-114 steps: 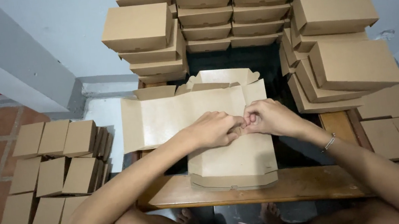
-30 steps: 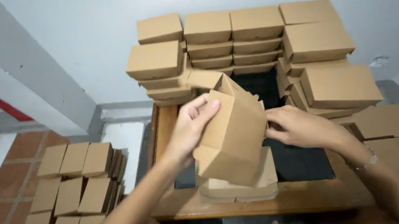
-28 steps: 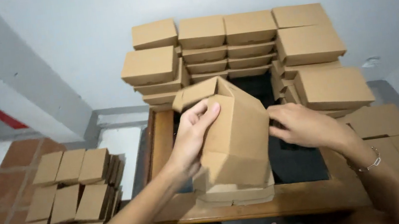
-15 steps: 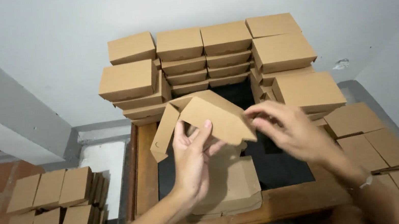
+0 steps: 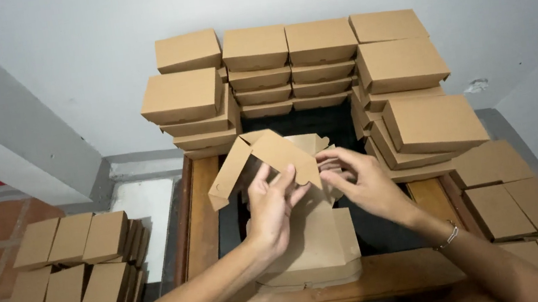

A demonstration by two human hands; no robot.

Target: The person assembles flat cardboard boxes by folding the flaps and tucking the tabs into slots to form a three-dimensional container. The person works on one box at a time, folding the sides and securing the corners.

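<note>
At frame centre both hands, left [image 5: 274,202] and right [image 5: 360,184], pinch the box [image 5: 270,161]: light, thin cardboard, best gripped at its folds.

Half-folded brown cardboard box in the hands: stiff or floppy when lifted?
Likely floppy: the half-folded brown cardboard box has loose flaps splayed, propped by the left hand and right hand. Probably light: thin single-sheet board. Closed boxes behind stack squarely, so stiffer once locked.
</note>
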